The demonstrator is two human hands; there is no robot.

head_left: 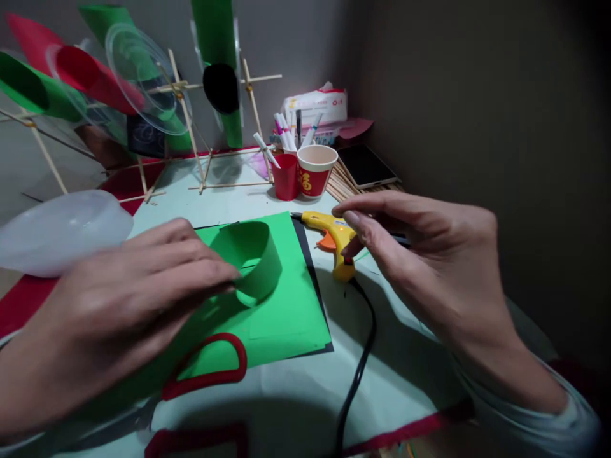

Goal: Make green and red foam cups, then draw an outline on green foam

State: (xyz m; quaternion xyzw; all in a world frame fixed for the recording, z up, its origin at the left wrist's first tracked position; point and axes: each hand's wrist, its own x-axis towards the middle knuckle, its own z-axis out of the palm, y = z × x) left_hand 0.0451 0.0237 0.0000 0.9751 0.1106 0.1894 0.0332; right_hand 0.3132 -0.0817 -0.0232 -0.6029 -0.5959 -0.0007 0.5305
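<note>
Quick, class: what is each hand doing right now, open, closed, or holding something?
Left hand: closed on the rolled green paper loop.
Right hand: open, fingers reaching to the yellow glue gun; no grip on it yet.

Rolled green paper tube [252, 257] lies beside yellow glue gun [334, 242].
</note>
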